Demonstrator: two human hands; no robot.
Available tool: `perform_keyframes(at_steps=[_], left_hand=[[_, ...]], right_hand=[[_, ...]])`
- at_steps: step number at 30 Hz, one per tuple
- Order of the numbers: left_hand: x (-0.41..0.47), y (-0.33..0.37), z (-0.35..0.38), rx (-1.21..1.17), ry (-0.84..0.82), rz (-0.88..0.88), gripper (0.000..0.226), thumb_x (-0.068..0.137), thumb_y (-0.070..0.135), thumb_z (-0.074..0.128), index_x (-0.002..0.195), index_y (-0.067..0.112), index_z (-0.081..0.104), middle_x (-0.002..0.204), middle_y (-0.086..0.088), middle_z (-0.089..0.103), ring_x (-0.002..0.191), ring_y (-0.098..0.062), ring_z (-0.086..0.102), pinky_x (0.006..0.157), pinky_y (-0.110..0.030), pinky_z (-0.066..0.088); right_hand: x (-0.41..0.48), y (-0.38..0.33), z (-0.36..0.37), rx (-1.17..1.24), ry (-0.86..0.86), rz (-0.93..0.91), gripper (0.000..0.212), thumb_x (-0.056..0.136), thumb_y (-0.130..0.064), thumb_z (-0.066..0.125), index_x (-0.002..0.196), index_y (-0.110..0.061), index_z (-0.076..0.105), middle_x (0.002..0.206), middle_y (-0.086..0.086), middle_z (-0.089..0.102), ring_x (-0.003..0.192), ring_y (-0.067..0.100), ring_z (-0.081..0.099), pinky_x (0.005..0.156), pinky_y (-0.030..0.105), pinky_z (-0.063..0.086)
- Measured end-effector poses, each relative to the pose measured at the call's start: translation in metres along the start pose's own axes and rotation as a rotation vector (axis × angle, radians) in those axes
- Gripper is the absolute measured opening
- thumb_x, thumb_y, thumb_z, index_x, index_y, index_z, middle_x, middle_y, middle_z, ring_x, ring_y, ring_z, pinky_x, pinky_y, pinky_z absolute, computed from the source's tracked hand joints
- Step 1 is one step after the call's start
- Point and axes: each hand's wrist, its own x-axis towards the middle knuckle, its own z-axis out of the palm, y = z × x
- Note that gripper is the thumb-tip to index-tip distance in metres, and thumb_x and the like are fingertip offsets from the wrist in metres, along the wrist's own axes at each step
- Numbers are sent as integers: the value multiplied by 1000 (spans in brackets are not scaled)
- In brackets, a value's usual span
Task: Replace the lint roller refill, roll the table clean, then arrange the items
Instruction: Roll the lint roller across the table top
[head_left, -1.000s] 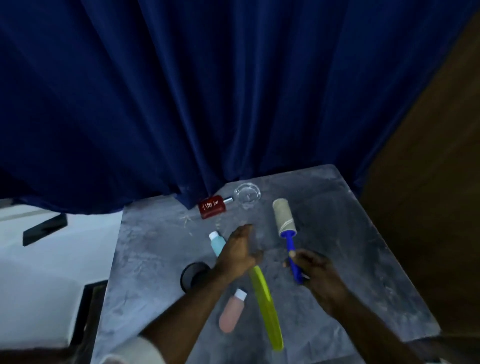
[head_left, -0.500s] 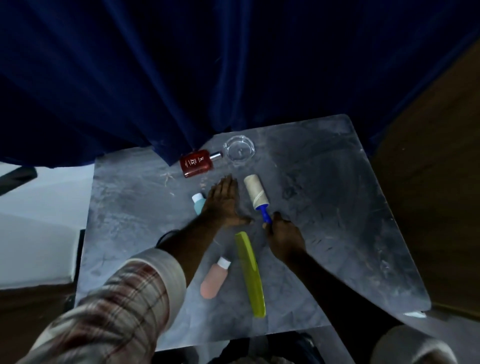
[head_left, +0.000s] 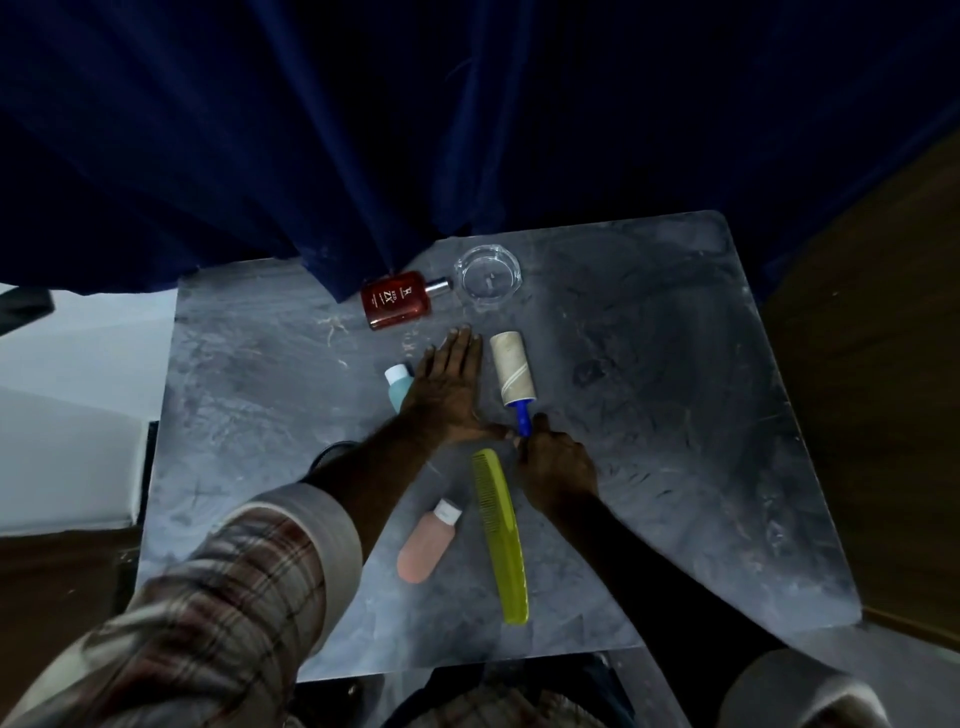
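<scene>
1. The right hand (head_left: 558, 470) is clenching the blue handle of the beige-rolled lint roller (head_left: 513, 376), now lying on the grey marbled desk (head_left: 675, 415).
2. The left hand (head_left: 447, 389), released and flat, has shifted beside the roll, partly covering the teal bottle (head_left: 398, 387).
3. Compared with 1 second ago, both hands are sitting farther up the desk; rolling seems underway.

Left hand (head_left: 448, 391) covers most of teal bottle (head_left: 397, 384); only cap and shoulder show at its 9 o'clock. Left forearm hides most of a dark round object (head_left: 328, 453). Right hand (head_left: 558, 470) conceals roller handle's (head_left: 522, 420) lower end. Red bottle's (head_left: 398, 300) small print unreadable.
</scene>
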Motion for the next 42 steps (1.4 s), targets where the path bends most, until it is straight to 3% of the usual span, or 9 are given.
perform_keyframes(at_steps=[4,7,10,12,14,17,21,33,42], left_hand=[[2,0,1,6,-26,-9,153,68,91,69,170,8,-10,179,-15,-15,168,-32,-9,136,-53,4],[5,0,2,3,-44,-21,156,66,92,69,170,10,-12,179,-15,-17,167,-32,-10,136,-54,4],[7,1,2,1,-59,-31,158,63,94,68,169,11,-14,179,-14,-17,167,-32,-11,136,-53,1],[7,2,1,0,-68,-37,160,62,95,68,169,10,-15,178,-14,-18,167,-32,-13,136,-53,0],[6,3,-1,2,-74,-37,160,63,95,68,169,10,-16,178,-14,-19,167,-32,-14,136,-53,-1],[5,3,-3,8,-75,-31,158,64,95,67,169,10,-17,178,-14,-20,167,-32,-15,136,-53,-3],[4,4,-4,2,-72,-29,157,65,95,66,169,11,-18,178,-13,-21,167,-32,-16,136,-54,-2],[4,2,0,-25,-38,-14,157,64,97,64,169,12,-16,178,-11,-20,167,-32,-14,135,-54,-2],[3,5,-3,-16,-52,-17,158,63,97,65,169,12,-18,178,-11,-21,167,-32,-14,135,-54,-2]], right_hand=[[2,-1,1,-23,-22,1,44,66,-33,92,89,2,81,55,7,67,45,23,66,43,27,53],[6,1,-3,97,-207,54,34,82,-25,80,105,0,76,71,15,72,62,33,73,57,31,58],[5,5,0,204,-222,84,40,86,-19,78,115,6,72,78,24,73,69,41,73,65,41,59],[5,10,2,212,-183,73,34,85,-19,78,111,3,73,79,23,73,69,40,73,63,39,57],[10,17,5,250,-230,138,29,96,-25,63,117,-6,67,96,19,73,87,38,72,72,36,52],[14,30,9,223,-353,203,41,106,-39,40,135,-12,54,121,13,69,113,34,66,94,37,48],[18,53,4,273,-354,264,35,105,-35,47,126,-10,57,117,17,71,110,37,68,93,40,52],[23,138,-9,229,-340,448,41,104,-39,50,128,-7,56,121,22,69,113,40,66,94,43,51],[27,187,-7,310,-350,682,39,103,-44,52,127,-15,58,118,14,69,100,29,66,84,39,51]])
